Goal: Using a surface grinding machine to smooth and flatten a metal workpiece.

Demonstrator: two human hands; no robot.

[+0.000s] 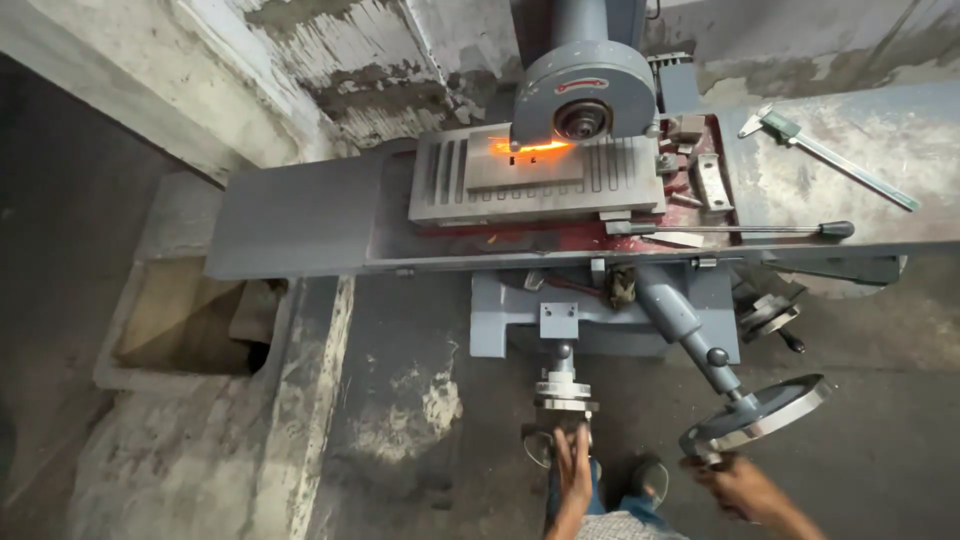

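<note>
Grinding mid-pass: wheel (pixel 583 120) sparking on plate (pixel 522 168), left hand (pixel 573 462) fingers grasping small handwheel (pixel 562 392), right hand (pixel 735 480) fingers gripping big handwheel (pixel 757 414).

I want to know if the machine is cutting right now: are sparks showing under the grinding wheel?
Yes: bright orange sparks glow where the grinding wheel meets the flat workpiece on the table.

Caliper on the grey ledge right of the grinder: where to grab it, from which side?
Probably the long slim beam of the caliper, near its middle, pinched across its narrow width from above. It lies flat and diagonal on the ledge, jaw end toward the grinding wheel guard, so come in from the right, away from the sparks.
</note>
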